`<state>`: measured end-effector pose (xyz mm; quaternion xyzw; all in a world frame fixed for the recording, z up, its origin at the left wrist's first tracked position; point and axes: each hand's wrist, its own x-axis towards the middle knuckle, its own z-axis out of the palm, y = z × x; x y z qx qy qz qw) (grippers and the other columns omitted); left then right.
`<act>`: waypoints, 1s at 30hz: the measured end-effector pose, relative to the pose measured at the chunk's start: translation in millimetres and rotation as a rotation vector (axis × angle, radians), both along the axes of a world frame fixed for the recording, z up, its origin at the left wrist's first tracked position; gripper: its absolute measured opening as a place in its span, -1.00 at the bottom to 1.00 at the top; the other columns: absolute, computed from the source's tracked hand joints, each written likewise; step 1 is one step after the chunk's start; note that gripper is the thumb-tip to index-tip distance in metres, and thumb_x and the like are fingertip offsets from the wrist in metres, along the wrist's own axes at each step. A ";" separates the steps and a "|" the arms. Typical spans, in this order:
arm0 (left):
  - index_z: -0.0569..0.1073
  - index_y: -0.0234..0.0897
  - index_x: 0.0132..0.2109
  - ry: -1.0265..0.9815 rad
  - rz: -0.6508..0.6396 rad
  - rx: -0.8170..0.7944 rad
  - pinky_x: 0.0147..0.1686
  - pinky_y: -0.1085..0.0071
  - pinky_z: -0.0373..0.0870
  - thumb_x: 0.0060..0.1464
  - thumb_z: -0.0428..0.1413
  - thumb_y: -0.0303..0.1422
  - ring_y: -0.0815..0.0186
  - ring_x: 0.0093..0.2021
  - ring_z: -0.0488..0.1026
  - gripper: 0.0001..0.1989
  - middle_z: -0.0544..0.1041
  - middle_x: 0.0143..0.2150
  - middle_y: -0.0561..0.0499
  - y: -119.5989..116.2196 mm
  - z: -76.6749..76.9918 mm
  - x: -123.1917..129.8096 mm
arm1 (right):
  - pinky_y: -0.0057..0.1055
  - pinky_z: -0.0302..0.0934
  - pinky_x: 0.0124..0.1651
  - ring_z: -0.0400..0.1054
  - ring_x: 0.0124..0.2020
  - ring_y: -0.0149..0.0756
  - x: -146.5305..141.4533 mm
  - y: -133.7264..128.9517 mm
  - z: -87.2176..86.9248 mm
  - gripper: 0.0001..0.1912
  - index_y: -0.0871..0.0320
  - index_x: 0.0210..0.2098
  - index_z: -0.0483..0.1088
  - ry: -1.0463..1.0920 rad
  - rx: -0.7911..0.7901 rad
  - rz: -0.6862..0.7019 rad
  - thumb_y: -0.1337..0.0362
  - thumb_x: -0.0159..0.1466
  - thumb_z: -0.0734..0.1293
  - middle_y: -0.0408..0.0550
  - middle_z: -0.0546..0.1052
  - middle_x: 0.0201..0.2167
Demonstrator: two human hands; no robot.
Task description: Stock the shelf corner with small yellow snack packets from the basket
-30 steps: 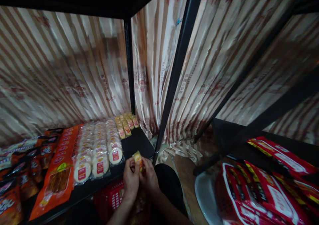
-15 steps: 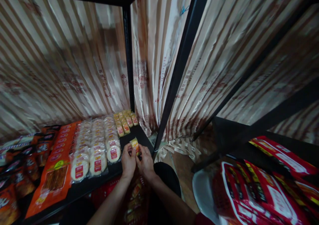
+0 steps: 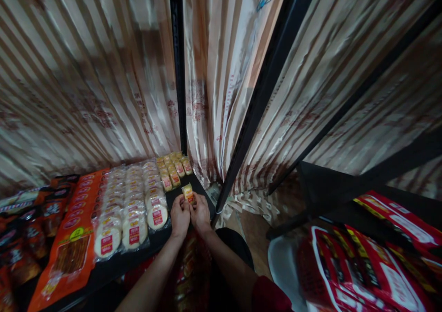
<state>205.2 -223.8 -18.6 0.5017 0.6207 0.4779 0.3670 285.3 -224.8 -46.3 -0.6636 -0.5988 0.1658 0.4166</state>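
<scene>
Higher in the frame than one second ago, my left hand (image 3: 180,216) and my right hand (image 3: 200,211) are now reaching farther over the black shelf (image 3: 198,182), carrying with them the small yellow packet (image 3: 188,192). It is standing up from my fingertips, left of centre and a little below the middle of the frame, its red print showing. Thumbs and fingers of both hands are pinching its lower end; how tightly they are pressing, I cannot tell. Just beyond, similar yellow packs (image 3: 173,174) are sitting in short rows, and columns of clear-wrapped round white cakes (image 3: 158,216) are lying to their left. At the bottom centre, more packets (image 3: 188,275) are showing, too dark for telling their container. As I am judging, the step in hand is handling one packet between two hands, above a bare part of the shelf. The next move is probably calling for a light, even pinch, and for keeping my left hand away from the nearest cakes.
</scene>
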 end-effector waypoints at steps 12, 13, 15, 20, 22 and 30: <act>0.40 -0.38 -0.04 0.268 -0.006 -0.017 0.06 0.33 0.24 0.04 -0.07 -0.40 0.24 -0.02 0.37 -0.66 0.46 -0.06 -0.16 26.9 -2.6 1.4 | -0.26 0.21 -0.02 0.26 -0.10 -0.18 -3.1 32.4 -7.5 -0.56 0.25 0.06 0.25 -0.033 0.002 -0.026 0.37 0.17 0.16 0.11 0.39 -0.15; 0.40 -0.38 -0.04 0.272 -0.009 -0.020 0.07 0.33 0.23 0.05 -0.08 -0.40 0.25 -0.01 0.37 -0.66 0.45 -0.05 -0.16 28.9 -2.3 1.2 | -0.26 0.21 -0.02 0.26 -0.10 -0.18 -3.6 34.8 -8.1 -0.56 0.25 0.05 0.26 -0.036 0.006 -0.026 0.37 0.17 0.16 0.11 0.39 -0.15; 0.40 -0.36 -0.04 0.275 -0.015 -0.032 0.08 0.34 0.22 0.06 -0.09 -0.39 0.26 0.00 0.37 -0.66 0.45 -0.03 -0.15 32.8 -2.3 1.0 | -0.27 0.21 -0.02 0.27 -0.11 -0.18 -5.0 39.9 -9.2 -0.56 0.23 0.04 0.27 -0.034 0.013 -0.035 0.39 0.16 0.16 0.10 0.40 -0.16; 0.39 -0.29 0.00 0.244 -0.024 -0.045 0.12 0.33 0.20 0.10 -0.10 -0.34 0.29 0.06 0.35 -0.65 0.46 0.03 -0.10 42.8 -5.5 1.6 | -0.24 0.20 -0.01 0.28 -0.10 -0.19 -7.6 53.8 -13.4 -0.56 0.20 0.05 0.24 -0.007 0.061 -0.066 0.40 0.17 0.13 0.10 0.40 -0.13; 0.36 -0.33 0.05 0.249 -0.028 -0.051 0.16 0.32 0.15 0.11 -0.11 -0.34 0.28 0.12 0.31 -0.62 0.42 0.09 -0.13 46.5 -6.9 1.3 | -0.23 0.18 0.01 0.27 -0.07 -0.19 -8.1 59.4 -15.6 -0.57 0.21 0.05 0.23 0.002 0.088 -0.082 0.38 0.17 0.14 0.10 0.41 -0.12; 0.26 -0.41 0.16 0.269 -0.038 -0.027 0.25 0.25 -0.01 0.11 -0.14 -0.36 0.24 0.25 0.13 -0.53 0.25 0.23 -0.17 58.2 -17.3 -5.7 | -0.21 0.17 0.03 0.29 -0.07 -0.17 -12.7 78.2 -14.0 -0.62 0.25 -0.02 0.24 0.007 0.109 -0.104 0.31 0.17 0.17 0.12 0.43 -0.15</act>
